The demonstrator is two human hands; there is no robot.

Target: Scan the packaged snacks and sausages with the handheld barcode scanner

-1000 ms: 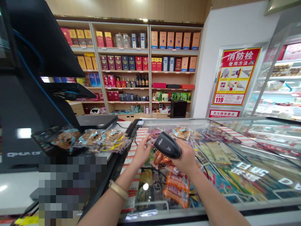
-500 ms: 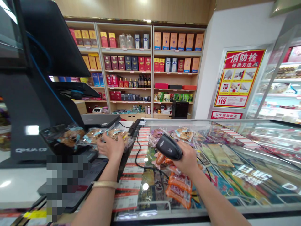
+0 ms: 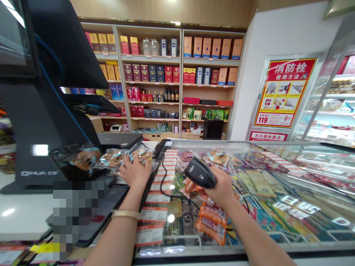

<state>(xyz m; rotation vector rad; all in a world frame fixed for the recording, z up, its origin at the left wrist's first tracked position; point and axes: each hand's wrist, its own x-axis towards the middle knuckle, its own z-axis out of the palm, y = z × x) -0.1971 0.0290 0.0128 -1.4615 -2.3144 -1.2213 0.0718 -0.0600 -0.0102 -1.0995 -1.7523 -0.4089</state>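
My right hand (image 3: 222,184) is wrapped round a black barcode scanner (image 3: 200,173), held above the glass freezer top with its head pointing left. Over a clear-wrapped biscuit packet (image 3: 142,154) lies my left hand (image 3: 136,170), fingers spread and touching the wrapper. Left of that hand is another wrapped biscuit packet (image 3: 111,158), and a further biscuit packet (image 3: 88,159) rests beside the till stand. Orange sausage packets (image 3: 212,225) lie on the glass below the scanner. One more wrapped biscuit (image 3: 218,157) sits behind the scanner.
A till with a dark screen (image 3: 69,44) rises at the left. The scanner's black cable (image 3: 163,184) loops across price labels (image 3: 154,214) on the freezer's left side. The glass-topped freezer (image 3: 277,221) spreads to the right. Shelves of boxed goods (image 3: 154,74) stand behind.
My left hand has shifted slightly right, from between two biscuit packets onto the right one. The right hand and scanner stay nearly where they were. The view has moved slightly.
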